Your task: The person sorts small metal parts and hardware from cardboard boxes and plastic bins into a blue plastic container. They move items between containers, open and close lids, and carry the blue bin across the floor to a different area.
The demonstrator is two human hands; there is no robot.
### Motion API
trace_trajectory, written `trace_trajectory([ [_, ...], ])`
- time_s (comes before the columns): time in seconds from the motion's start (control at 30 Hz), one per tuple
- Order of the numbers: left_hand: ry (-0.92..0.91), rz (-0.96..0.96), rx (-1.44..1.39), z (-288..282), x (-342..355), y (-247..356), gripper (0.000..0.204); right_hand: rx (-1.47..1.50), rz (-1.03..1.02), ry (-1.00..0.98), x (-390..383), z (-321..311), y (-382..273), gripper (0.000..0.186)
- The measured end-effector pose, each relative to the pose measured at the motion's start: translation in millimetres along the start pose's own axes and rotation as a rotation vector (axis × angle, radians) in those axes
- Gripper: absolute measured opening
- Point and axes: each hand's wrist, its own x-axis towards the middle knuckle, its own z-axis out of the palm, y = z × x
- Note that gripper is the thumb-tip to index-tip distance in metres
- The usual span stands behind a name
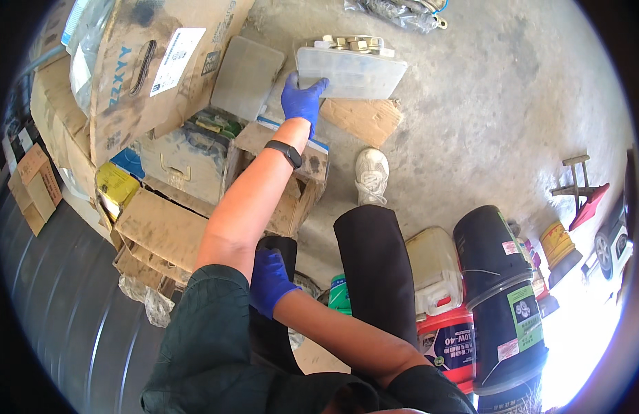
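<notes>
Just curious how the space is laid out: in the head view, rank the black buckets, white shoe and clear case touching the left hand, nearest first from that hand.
From the left hand:
1. Clear case: touching, rightward.
2. White shoe: lower right.
3. Black buckets: farther lower right.

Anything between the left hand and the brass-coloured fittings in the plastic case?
Yes: the translucent panel, lid or side, can't tell which. The gloved left hand is at its near left corner; the brass-coloured fittings show past its far edge. Nothing else visible stands between them.
</notes>
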Motion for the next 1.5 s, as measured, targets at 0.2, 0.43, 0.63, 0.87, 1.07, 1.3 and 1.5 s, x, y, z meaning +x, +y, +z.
trace_trajectory([
  [0.2,-0.122,0.095,0.141,-17.2,44.6,17.0,0.038,-0.14,0.017,0.052,4.2,19.8,-5.8,0.014],
  [0.43,-0.374,0.223,0.358,-39.4,121.9,72.1,0.054,-0.249,0.013,0.134,4.2,21.5,-3.8,0.011],
  [0.63,-0.033,0.318,0.643,-34.6,126.0,80.3,0.075,-0.263,-0.029,0.167,5.9,26.6,-8.0,0.013],
  [0.87,0.051,1.402,1.338,24.5,75.5,104.6,0.077,-0.273,0.001,0.215,7.0,22.8,-8.5,0.016],
  [1.07,-0.767,0.916,1.701,91.7,33.3,164.8,0.04,-0.078,-0.047,0.406,23.0,57.8,10.4,0.015],
  [1.3,-0.731,0.836,1.768,105.9,46.2,158.3,0.048,-0.059,-0.041,0.317,23.7,38.7,13.6,0.016],
  [1.5,-0.676,0.932,1.594,84.0,70.3,148.5,0.025,-0.071,-0.033,0.241,25.4,38.3,10.2,0.019],
])
